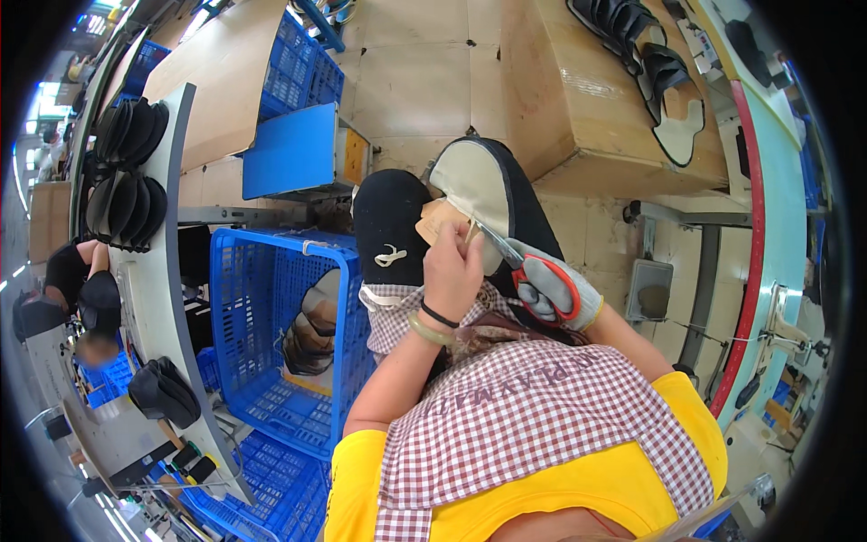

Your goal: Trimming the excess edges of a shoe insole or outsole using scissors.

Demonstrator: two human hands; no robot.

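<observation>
My left hand (454,264) pinches the edge of a black shoe upper (492,185) with a pale grey lining, held over my lap. A tan piece (438,219) sticks out at its edge by my fingers. My right hand (553,287), in a grey glove, grips orange-handled scissors (513,256) whose blades point up-left into the upper's edge next to my left fingers. A black band and a pale bracelet circle my left wrist. My black-clad knee (390,217) is to the left.
A blue plastic crate (262,307) holding several shoe uppers stands at my left. A conveyor bench (167,298) with black uppers runs along the far left. A cardboard box (587,99) topped with black uppers lies ahead right. Another person sits at far left.
</observation>
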